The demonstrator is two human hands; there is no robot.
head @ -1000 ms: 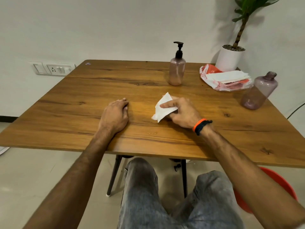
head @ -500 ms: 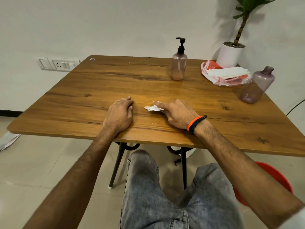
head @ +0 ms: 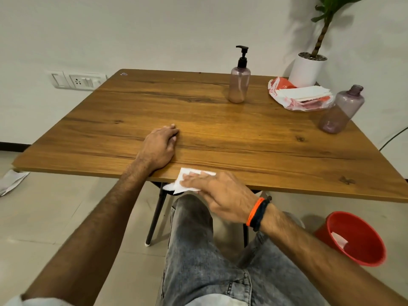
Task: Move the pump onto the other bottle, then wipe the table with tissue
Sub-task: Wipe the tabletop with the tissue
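A white tissue [head: 184, 180] lies at the near edge of the wooden table [head: 220, 133], partly hanging over it, with my right hand [head: 223, 197] pressed flat on it, fingers extended. My left hand [head: 160, 146] rests on the table near the front edge, fingers curled loosely, holding nothing. At the back stands a tinted bottle [head: 239, 85] with a black pump [head: 242, 57] on top. A second tinted bottle [head: 341, 110] without a cap stands at the right edge.
A red and white tissue pack [head: 298, 96] lies at the back right, in front of a white plant pot [head: 306, 70]. A red bin [head: 355, 238] stands on the floor to my right. My knees sit under the table's front edge.
My right hand has dragged the tissue from the middle of the table back toward me to the front edge. My left hand stayed in place.
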